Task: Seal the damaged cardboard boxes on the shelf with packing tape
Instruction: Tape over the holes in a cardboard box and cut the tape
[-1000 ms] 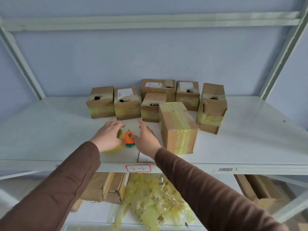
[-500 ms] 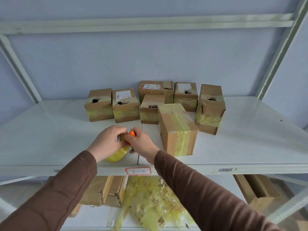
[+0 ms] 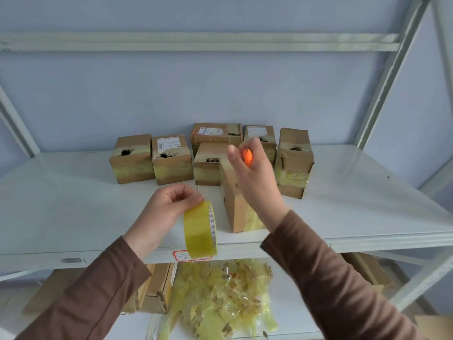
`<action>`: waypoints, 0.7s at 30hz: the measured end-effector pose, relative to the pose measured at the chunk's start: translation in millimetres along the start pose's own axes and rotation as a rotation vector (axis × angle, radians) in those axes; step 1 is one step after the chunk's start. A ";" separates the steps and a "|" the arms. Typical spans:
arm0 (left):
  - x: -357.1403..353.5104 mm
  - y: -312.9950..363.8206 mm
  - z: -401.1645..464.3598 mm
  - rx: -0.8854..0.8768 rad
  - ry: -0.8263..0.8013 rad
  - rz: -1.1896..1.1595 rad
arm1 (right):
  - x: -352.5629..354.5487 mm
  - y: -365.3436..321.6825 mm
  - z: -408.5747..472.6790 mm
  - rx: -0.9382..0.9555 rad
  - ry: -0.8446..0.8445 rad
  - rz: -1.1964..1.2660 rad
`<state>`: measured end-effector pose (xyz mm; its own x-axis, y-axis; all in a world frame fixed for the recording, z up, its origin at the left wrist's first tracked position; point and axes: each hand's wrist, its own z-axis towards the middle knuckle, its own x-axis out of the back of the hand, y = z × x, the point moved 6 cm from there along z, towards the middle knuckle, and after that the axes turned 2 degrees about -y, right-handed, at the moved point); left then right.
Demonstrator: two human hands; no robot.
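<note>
My left hand [image 3: 163,212] pinches the top of a yellow packing tape roll [image 3: 199,230], which hangs in front of the shelf's front edge. Raised above the nearest cardboard box [image 3: 236,209], my right hand [image 3: 255,177] is closed around a small orange cutter [image 3: 247,157]. That box carries yellow tape and is partly hidden by the right hand. Behind it stand several small cardboard boxes, most with a dark torn hole on top: the leftmost box [image 3: 132,159], a labelled box [image 3: 171,159], a middle box [image 3: 208,164] and a tall right box [image 3: 294,163].
The white metal shelf [image 3: 73,204] has slanted uprights at both sides and a beam overhead. On the lower shelf lies a pile of crumpled yellow tape scraps [image 3: 220,298], with flat cardboard boxes [image 3: 152,288] to the left and more cardboard [image 3: 362,268] to the right.
Both hands have lifted off the shelf. The left hand has raised the tape roll so it hangs upright. The right hand has moved up and right with the orange cutter.
</note>
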<state>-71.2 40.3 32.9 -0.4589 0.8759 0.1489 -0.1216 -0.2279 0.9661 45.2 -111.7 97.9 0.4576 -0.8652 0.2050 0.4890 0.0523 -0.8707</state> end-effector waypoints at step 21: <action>-62.8 35.9 150.0 0.070 0.066 -0.022 | 69.2 29.7 -104.5 -0.395 -0.362 0.171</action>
<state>85.3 40.9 89.9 -0.5139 0.8500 0.1155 -0.0719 -0.1768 0.9816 13.8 -222.2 39.5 0.7656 -0.6309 0.1260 0.1022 -0.0741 -0.9920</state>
